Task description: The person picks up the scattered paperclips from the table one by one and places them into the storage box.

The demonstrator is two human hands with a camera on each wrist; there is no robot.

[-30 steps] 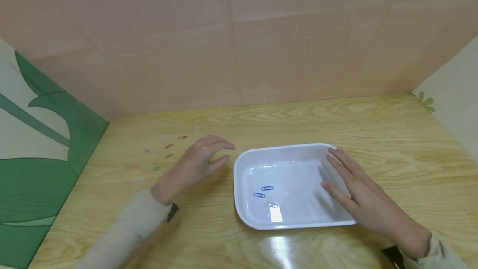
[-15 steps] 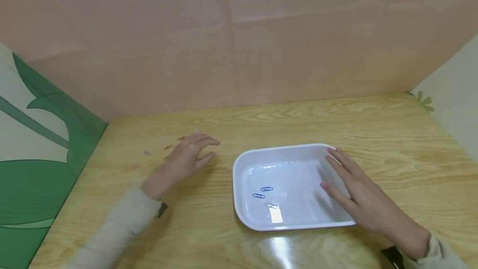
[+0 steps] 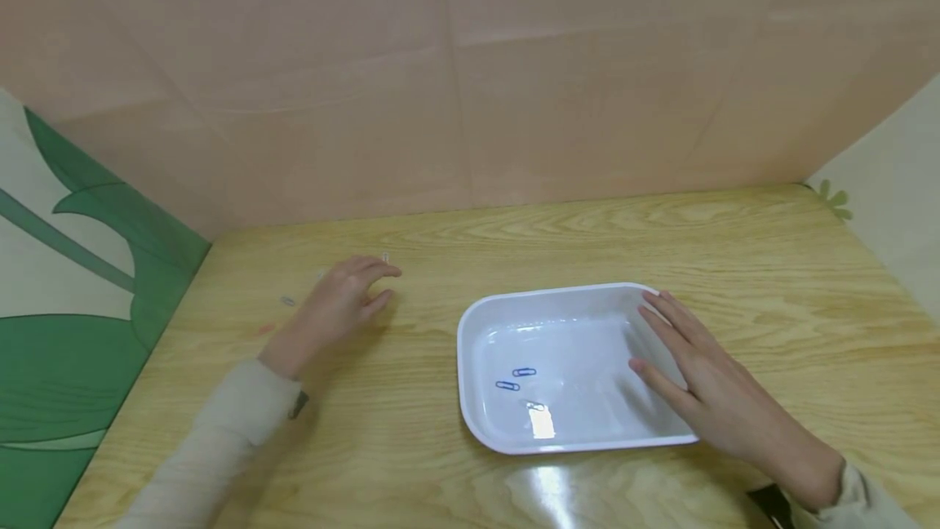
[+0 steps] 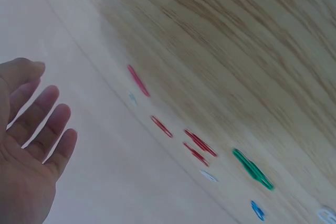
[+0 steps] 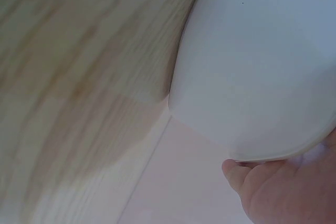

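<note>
My left hand (image 3: 338,304) hovers over the left part of the table, fingers loosely bent, thumb apart, and nothing held. It covers several paper clips in the head view. From the left wrist, a green paper clip (image 4: 253,169), a pink paper clip (image 4: 138,81), a blue paper clip (image 4: 257,210) and several red ones lie scattered on the wood. My right hand (image 3: 723,398) rests at the right end of a white tray (image 3: 470,398), fingers spread and touching its rim. Inside the tray are two blue paper clips, one lower (image 3: 507,386), one upper (image 3: 525,371), and a pale one near a glare spot.
A white paper clip (image 3: 385,257) lies just beyond the left fingertips, and a grey-looking one (image 3: 287,300) to the left. The wood-grain table (image 3: 793,284) meets a pinkish wall covering (image 3: 470,104) at the back. A green leaf-patterned panel (image 3: 66,374) borders the left side.
My left hand has moved left, away from the tray and over the scattered paper clips, hiding more of them. The right hand and the tray have stayed put.
</note>
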